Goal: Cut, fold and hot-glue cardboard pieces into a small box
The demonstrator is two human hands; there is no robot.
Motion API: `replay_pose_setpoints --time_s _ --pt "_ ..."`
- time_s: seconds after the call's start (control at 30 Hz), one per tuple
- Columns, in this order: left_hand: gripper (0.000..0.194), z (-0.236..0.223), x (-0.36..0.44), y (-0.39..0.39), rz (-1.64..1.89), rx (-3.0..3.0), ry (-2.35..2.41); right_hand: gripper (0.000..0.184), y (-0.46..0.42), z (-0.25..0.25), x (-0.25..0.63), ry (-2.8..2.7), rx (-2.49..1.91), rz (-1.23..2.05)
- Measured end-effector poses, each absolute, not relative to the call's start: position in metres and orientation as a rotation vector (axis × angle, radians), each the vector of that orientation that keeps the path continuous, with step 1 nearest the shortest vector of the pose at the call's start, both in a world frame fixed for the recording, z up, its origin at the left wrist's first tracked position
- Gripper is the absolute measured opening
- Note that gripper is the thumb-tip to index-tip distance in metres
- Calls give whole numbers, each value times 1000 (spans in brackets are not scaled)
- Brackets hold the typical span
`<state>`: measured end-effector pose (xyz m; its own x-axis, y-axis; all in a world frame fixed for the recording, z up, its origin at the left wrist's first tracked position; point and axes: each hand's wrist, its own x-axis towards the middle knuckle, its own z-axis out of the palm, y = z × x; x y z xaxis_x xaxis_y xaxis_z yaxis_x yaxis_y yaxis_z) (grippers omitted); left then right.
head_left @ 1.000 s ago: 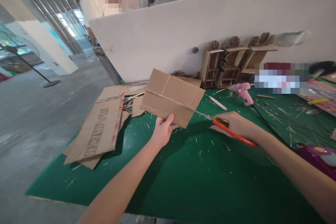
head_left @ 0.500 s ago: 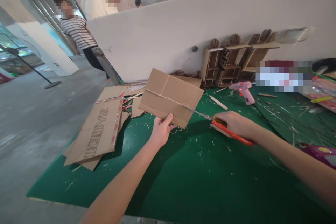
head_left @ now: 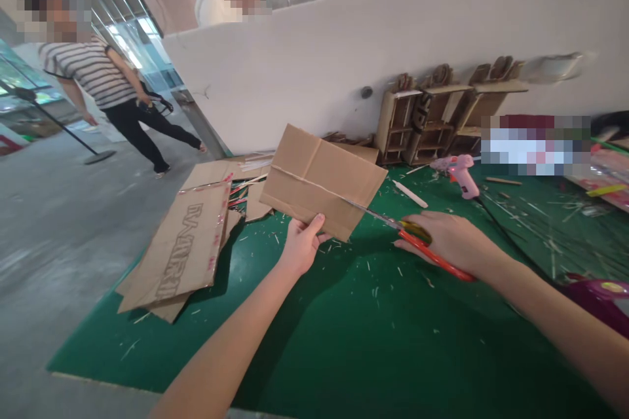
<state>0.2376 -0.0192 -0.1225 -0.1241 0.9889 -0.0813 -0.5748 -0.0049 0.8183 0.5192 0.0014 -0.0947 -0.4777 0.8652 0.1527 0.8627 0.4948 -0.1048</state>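
Striped shirt [head_left: 95,75] nearer, cardboard [head_left: 317,173] over left fingers [head_left: 321,239]

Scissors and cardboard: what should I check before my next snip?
1. Left hand grips the cardboard piece by its lower edge: ok.
2. Right hand holds the scissors by the handles: ok.
3. Left thumb apart from the blades: ok.
4. Pink glue gun untouched by either hand: ok.
5. Pink glue gun cool: cannot tell.
6. Green tabletop free of scraps: not ok, bits lie scattered about.
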Motion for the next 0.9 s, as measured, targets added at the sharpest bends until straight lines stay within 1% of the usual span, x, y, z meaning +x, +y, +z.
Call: replay_pose_setpoints --time_s 0.13,0.3,0.4,0.63,0.7,0.9 --pt "43 -122 237 -20 1517 671 864 58 2 -90 520 -2597 -1409 195" --pt "39 -124 237 -22 1465 764 836 59 -4 -81 521 -2670 -1357 269" --pt "42 -126 242 -24 1437 782 820 62 -9 -79 521 -2667 -1370 275" --pt "39 -122 254 -33 1410 808 786 68 -8 -78 518 -2667 -1348 396" --pt "40 -120 255 -35 1413 810 784 66 -5 -79 517 -2664 -1306 410" --pt "40 -120 250 -35 1406 823 832 50 -4 -80 508 -2635 -1327 356"
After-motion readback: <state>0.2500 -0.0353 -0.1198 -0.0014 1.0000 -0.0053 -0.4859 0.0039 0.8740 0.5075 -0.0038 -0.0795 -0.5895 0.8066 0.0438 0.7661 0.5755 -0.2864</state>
